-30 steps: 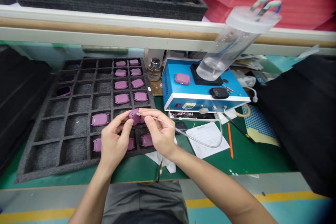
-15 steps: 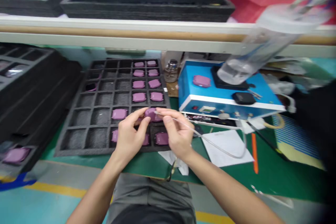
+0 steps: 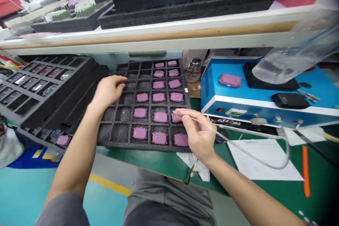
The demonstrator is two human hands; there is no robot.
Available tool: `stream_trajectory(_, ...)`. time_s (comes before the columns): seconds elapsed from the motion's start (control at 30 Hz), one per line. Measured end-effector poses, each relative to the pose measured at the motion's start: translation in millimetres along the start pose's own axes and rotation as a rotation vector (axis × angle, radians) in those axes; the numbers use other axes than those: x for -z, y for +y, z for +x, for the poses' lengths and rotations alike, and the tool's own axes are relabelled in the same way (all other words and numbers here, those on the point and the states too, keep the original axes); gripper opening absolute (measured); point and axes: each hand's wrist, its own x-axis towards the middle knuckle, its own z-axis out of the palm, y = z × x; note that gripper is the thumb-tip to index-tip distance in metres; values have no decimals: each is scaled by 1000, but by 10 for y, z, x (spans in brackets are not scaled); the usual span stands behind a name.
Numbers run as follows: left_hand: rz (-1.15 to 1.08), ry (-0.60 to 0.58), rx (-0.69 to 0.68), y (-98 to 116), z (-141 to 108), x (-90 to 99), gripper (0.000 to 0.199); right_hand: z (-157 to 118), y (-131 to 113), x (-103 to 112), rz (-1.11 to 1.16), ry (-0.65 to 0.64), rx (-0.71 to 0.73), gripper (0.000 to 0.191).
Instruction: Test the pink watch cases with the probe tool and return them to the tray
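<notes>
A black foam tray (image 3: 120, 145) holds rows of purple casings (image 3: 160, 117) in its right-hand compartments. My left hand (image 3: 109, 90) is over the tray's left side, fingers curled down into a compartment; whatever they may grip is hidden behind them. Near the tray's right edge, my right hand (image 3: 198, 132) pinches the end of a thin clear tube (image 3: 246, 152), whose tip lies over a purple casing. The tube loops back to a blue box (image 3: 214, 109) at the right.
On the blue box are a purple casing (image 3: 230, 80), a clear cup (image 3: 275, 67) and a black object (image 3: 290, 101). A glass bottle (image 3: 194, 70) stands behind the tray. Stacked foam trays (image 3: 79, 91) are at left. Paper (image 3: 265, 159) and an orange strip (image 3: 305, 171) lie at right.
The view has swung left. My left hand has left the casing between my hands and moved to the tray's left side. One more casing now shows in the third column.
</notes>
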Motion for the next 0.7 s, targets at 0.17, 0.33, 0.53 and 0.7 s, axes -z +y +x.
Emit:
stream_trajectory(0.17,208,-34,108,-398,-9,216,24,-15,7,-2,13,-21,-30,12)
stream_trajectory(0.33,136,40,125,-217,23,151,22,-6,8,-2,-3,3,-23,12)
stream_trajectory(0.53,-263,149,85,656,-643,-244,31,24,28,12,15,16,13,13)
stream_trajectory(0.7,-820,90,153,1252,-1127,-774,33,41,-5,16,26,64,65,14)
